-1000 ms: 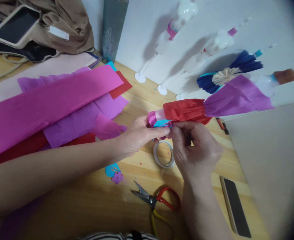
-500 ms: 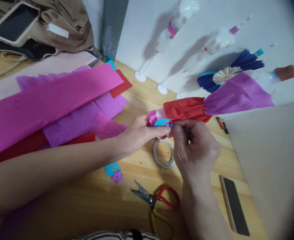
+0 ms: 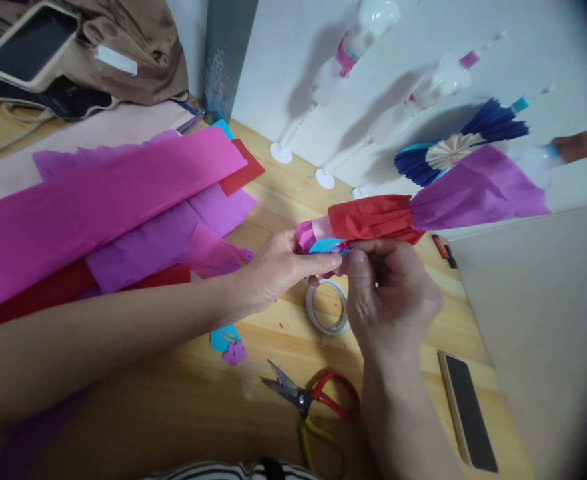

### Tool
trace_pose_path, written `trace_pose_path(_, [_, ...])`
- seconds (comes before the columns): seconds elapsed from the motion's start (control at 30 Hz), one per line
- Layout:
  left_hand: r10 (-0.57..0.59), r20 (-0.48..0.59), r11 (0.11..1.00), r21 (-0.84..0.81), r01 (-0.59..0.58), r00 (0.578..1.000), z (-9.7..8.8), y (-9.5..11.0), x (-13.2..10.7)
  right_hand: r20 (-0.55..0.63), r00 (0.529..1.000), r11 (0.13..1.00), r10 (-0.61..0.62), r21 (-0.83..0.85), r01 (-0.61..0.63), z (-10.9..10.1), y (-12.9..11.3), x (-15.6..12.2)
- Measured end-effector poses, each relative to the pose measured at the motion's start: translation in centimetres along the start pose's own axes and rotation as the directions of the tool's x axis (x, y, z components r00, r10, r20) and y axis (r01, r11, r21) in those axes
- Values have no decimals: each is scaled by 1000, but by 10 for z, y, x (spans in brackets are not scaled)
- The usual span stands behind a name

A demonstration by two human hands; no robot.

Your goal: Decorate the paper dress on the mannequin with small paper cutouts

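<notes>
Barely anything is shifting since the earlier frame: the right hand [image 3: 393, 300] is lifting its thumb a touch higher against the paper, and the paper-dressed doll [image 3: 373, 217] is sitting a shade further toward the right of the frame.

At the centre of the frame both hands are meeting at the doll's near end. The left hand [image 3: 278, 267] is closing around that pink-wrapped end, thumb on top, fingers curled underneath. The right hand is pinching its thumb and forefinger tightly together on the blue paper piece [image 3: 323, 247] – pressing it against the doll just beside the left thumb. The doll is lying raised off the wooden table [image 3: 173, 400], its red crepe band running up into a purple tissue skirt [image 3: 473, 190] toward the upper right.

Directly below the hands a tape roll [image 3: 326, 307] is lying flat on the table, with red-handled scissors [image 3: 308, 400] lower down and a phone [image 3: 468, 410] at the lower right. A blue cut-out [image 3: 222, 338] with a purple flower is resting under the left wrist. Magenta tissue sheets [image 3: 98, 200] are spreading across the left – overlapping purple and red ones. White dolls on stands [image 3: 343, 60] are leaning on the wall at the top.
</notes>
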State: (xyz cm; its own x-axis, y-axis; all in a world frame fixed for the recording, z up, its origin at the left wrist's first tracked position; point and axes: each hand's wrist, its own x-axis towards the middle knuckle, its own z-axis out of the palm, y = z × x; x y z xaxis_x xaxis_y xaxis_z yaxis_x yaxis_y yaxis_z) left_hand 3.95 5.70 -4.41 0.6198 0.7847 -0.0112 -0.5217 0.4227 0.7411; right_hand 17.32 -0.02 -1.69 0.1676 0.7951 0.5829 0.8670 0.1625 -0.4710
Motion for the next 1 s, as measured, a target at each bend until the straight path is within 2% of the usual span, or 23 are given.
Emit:
trace_pose_path(0.57, [-8, 27, 1000, 21, 7, 1000, -3, -2, 0, 22, 998, 996, 57, 71, -58, 0, -1, -2])
trace_pose_path(1.0, [-22, 2, 999, 30, 22, 1000, -2, -1, -1, 37, 991, 978, 129, 159, -133, 0, -3, -4])
